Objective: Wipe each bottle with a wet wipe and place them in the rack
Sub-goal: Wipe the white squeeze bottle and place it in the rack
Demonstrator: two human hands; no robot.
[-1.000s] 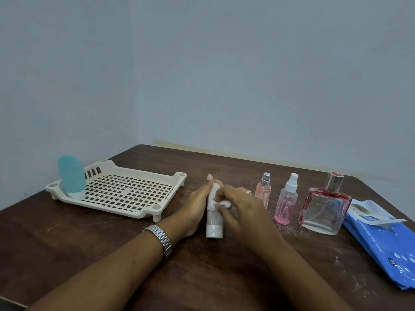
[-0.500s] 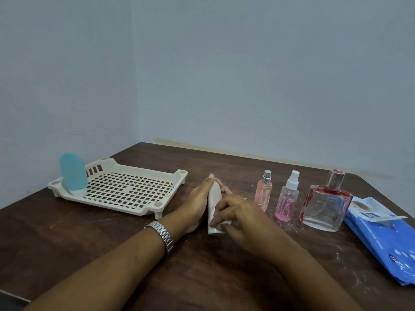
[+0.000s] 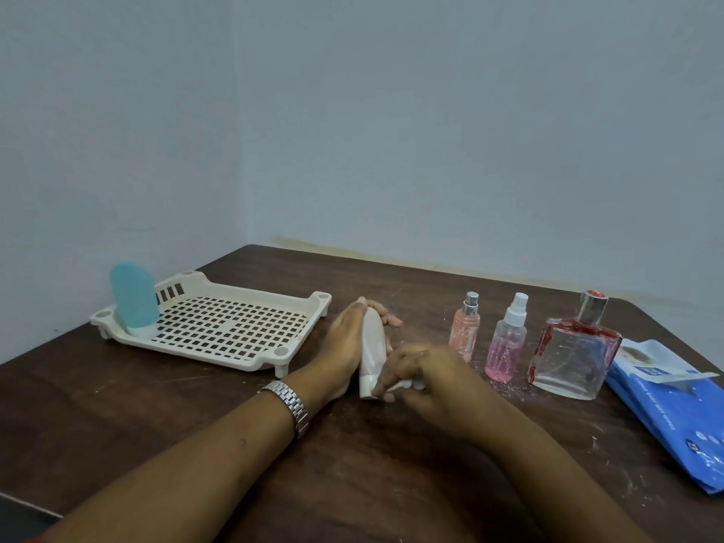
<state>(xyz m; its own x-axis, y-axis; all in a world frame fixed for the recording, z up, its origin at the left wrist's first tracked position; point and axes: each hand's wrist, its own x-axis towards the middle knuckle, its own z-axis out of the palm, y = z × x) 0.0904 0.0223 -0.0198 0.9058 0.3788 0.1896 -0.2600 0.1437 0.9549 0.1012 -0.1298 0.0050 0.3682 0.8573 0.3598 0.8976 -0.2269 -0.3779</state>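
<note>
A white bottle (image 3: 371, 348) stands cap-down on the table, gripped by my left hand (image 3: 344, 346) from its left side. My right hand (image 3: 421, 374) pinches a small white wet wipe (image 3: 401, 386) against the bottle's lower end near the cap. A cream slotted rack (image 3: 235, 327) lies to the left with a blue bottle (image 3: 133, 297) standing in its far left corner. To the right stand a peach spray bottle (image 3: 465, 327), a pink spray bottle (image 3: 505, 344) and a square glass perfume bottle (image 3: 574, 350).
A blue pack of wet wipes (image 3: 674, 409) lies at the table's right edge with its flap open. The dark wooden table (image 3: 156, 417) sits in a room corner against pale walls. A metal watch (image 3: 288, 401) is on my left wrist.
My right hand has slid the wipe down the white bottle from its upper part to its base. My left hand keeps holding the bottle in the same spot.
</note>
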